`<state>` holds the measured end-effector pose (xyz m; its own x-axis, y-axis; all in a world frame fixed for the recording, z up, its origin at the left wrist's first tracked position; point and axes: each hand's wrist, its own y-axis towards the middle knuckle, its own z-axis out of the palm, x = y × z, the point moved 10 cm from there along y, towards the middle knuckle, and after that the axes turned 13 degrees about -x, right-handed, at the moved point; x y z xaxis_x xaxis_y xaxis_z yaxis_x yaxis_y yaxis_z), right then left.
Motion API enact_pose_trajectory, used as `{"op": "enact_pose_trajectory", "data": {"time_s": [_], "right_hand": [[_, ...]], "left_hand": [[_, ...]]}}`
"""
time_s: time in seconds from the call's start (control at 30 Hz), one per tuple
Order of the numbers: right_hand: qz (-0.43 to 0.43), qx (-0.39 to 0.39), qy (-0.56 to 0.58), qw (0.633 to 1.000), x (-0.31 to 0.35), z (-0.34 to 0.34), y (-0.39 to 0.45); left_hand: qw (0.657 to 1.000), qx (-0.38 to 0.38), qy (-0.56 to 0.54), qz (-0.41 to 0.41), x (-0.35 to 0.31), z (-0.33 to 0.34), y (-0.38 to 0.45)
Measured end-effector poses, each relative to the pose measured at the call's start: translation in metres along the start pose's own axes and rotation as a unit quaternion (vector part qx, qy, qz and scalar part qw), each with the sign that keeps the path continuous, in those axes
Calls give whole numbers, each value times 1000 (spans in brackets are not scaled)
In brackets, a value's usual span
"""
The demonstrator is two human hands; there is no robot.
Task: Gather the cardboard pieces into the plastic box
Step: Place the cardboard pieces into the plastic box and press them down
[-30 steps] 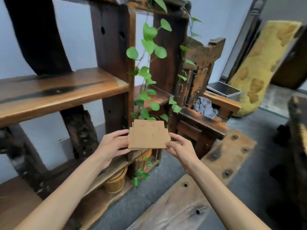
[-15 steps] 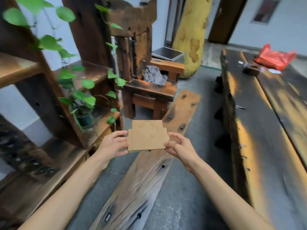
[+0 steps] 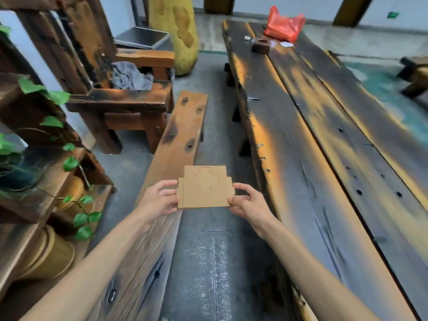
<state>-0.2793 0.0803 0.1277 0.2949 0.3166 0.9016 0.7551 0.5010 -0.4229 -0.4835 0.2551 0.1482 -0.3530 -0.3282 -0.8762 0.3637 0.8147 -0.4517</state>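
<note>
Both hands hold a flat stack of cardboard pieces in the air above the floor.

From the left: a trailing green plant hangs over a wooden shelf, with a heavy wooden chair behind. The left hand pinches the left edge of the cardboard pieces, fingers clamped on it; the right hand grips the right edge likewise. A wooden bench lies below, a long dark wooden table at right bearing a red plastic bag.
</note>
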Motion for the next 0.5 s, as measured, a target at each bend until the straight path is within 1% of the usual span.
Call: {"op": "enact_pose_trajectory", "data": {"time_s": [0.07, 0.27, 0.5], "right_hand": [[10, -16, 16, 1000, -7, -18, -4], [40, -104, 56, 992, -39, -106, -25], [67, -184, 80, 977, -69, -194, -61]], "left_hand": [[1000, 13, 14, 3, 3, 17, -2], [994, 85, 66, 27, 13, 104, -14], [975, 182, 119, 44, 29, 194, -42]]}}
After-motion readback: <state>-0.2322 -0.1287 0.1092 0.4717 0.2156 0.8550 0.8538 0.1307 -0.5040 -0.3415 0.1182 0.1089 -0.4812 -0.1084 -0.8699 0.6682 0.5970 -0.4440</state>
